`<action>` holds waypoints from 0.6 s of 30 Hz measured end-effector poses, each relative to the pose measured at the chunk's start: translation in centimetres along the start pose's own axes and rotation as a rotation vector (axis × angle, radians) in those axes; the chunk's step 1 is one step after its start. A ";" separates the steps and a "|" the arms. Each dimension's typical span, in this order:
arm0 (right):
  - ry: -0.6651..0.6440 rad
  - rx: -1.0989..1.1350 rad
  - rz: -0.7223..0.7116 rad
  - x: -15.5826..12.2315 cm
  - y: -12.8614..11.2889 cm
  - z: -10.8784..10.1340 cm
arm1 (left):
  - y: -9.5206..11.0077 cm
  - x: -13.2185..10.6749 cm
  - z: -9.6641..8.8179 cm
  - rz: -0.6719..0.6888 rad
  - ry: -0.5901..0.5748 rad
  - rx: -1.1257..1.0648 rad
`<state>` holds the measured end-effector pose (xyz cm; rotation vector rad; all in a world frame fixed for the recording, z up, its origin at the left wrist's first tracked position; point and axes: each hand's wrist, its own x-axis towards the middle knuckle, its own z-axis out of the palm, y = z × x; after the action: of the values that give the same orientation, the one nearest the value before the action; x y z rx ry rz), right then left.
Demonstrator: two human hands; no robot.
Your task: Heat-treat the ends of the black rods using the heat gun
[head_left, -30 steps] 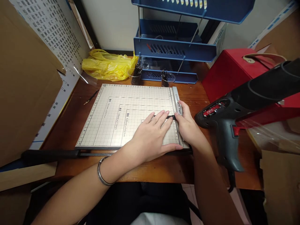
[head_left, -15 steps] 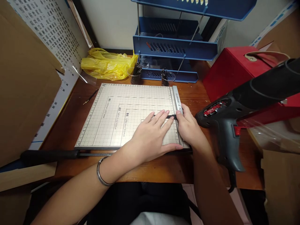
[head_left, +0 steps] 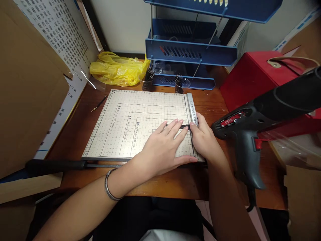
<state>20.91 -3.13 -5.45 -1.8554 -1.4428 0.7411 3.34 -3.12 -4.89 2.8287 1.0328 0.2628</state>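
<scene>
A paper cutter (head_left: 120, 134) with a printed grid lies on the wooden desk, its black-handled blade arm (head_left: 57, 164) along the near edge. My left hand (head_left: 163, 144) lies flat on the board with its fingers apart, partly over a thin bundle of black wires (head_left: 185, 127). The bundle runs sideways to the metal rail (head_left: 191, 103) at the cutter's right. My right hand (head_left: 203, 135) grips the cutter's right edge, its thumb on the rail at the end of the bundle and its other fingers partly hidden beyond the edge.
Two clear cups, a left cup (head_left: 145, 84) and a right cup (head_left: 184, 84), hold black wires. Behind them are a yellow plastic bag (head_left: 116, 70) and a blue tiered rack (head_left: 175, 52). A heat gun (head_left: 247, 140) and a red box (head_left: 240, 73) stand on the right. Loose wires (head_left: 99, 103) lie left.
The whole view has shifted slightly, so things appear a little further right. Both hands keep about the same places on the cutter.
</scene>
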 end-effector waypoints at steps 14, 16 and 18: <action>0.010 0.035 0.034 0.0 -0.2 0.1 | 0.0 0.0 0.1 0.007 0.005 -0.005; 0.016 0.036 0.034 0.0 -0.1 0.1 | 0.0 0.0 0.1 0.007 0.002 -0.001; 0.020 0.032 0.029 0.0 -0.1 0.1 | 0.0 0.0 0.0 0.010 -0.001 0.002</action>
<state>20.79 -3.10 -5.49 -1.8582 -1.3865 0.7539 3.34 -3.09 -4.94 2.8362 1.0199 0.2606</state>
